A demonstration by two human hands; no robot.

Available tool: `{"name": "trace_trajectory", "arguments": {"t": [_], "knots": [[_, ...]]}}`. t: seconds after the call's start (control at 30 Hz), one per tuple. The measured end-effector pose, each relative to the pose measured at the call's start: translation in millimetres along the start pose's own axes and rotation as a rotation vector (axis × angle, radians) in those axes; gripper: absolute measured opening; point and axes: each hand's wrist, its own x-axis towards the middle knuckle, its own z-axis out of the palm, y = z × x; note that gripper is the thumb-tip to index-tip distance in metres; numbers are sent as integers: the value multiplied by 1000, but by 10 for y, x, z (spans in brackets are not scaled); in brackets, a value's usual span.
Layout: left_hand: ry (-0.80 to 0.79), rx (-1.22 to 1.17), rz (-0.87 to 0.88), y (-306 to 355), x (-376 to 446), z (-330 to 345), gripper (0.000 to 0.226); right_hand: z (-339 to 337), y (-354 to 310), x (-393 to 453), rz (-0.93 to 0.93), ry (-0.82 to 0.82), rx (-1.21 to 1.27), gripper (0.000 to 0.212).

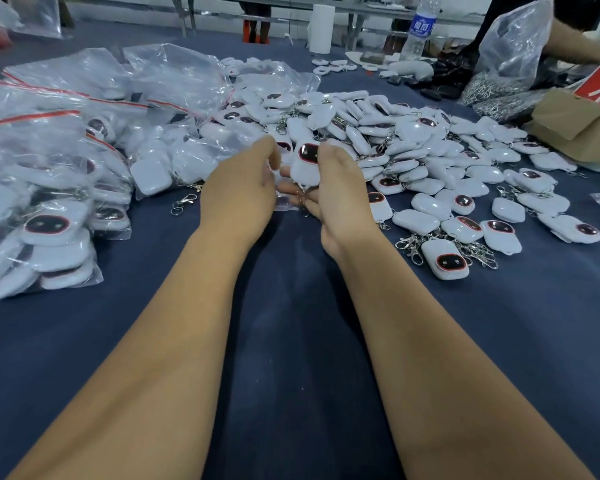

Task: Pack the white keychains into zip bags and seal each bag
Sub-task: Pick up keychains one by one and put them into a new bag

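- Open blue cloth on the desk [291, 341] near the body, bare between and beside both forearms; widest passage here.
- Blocked on the left by stacked filled zip bags [49, 209], reaching to the desk's near-left edge of view.
- Blocked ahead and to the right by a spread heap of loose white keychains [430, 157], clasps trailing outward.
- Stray clasp [182, 204] lying alone on the cloth just beside the bags, left of the left hand [239, 188].
- Narrow gap of cloth only, under the right hand [340, 188] and left hand, between bags and heap.
- Far right: brown cardboard box [575, 123] and a clear bag of metal rings [499, 84].
- Far edge: water bottle [420, 29] and a white roll [321, 27], upright, well apart from the hands.
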Motion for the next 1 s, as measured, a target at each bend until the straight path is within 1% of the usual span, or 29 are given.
{"name": "trace_trajectory", "arguments": {"t": [0.07,0.13,0.17,0.23,0.3,0.37,0.43,0.53,0.57,0.6,0.67,0.77,0.8,0.87,0.93,0.97,1.0], "knots": [[-100,7,-27,-10,21,21,32,11,42,22,-21,22,-145,25],[-150,45,-67,-31,36,65,40,17,60,16,-44,27,-215,26],[-136,43,-87,-40,44,80,46,17,61,10,-51,17,-226,26],[-52,-6,-111,-45,54,81,53,7,58,3,-55,-3,-240,24],[15,-55,-91,-34,58,59,55,-8,59,-3,-58,-27,-205,23],[2,-54,-37,-22,58,55,54,-14,56,-5,-76,-33,-197,21],[0,-64,4,4,41,50,48,-24,64,3,-99,-29,-226,19],[114,-50,-41,65,36,31,41,-41,99,27,-110,-19,-298,17],[122,-50,-57,75,37,46,40,-48,110,39,-101,-4,-313,19],[96,-79,-86,82,33,69,40,-59,120,52,-90,12,-309,21],[-6,-164,-158,67,35,125,40,-67,130,67,-78,45,-273,22],[-102,-178,-214,-13,62,177,36,-58,138,85,-80,61,-282,23],[-115,-186,-231,-25,71,178,33,-55,137,71,-89,51,-298,20],[-127,-218,-276,-30,93,185,25,-54,131,64,-104,29,-303,8],[-113,-224,-314,-3,91,192,25,-50,125,72,-108,56,-318,25],[-101,-220,-324,18,84,196,26,-40,117,66,-101,77,-302,27],[-90,-208,-326,40,71,198,26,-37,113,72,-82,84,-263,19]]}}
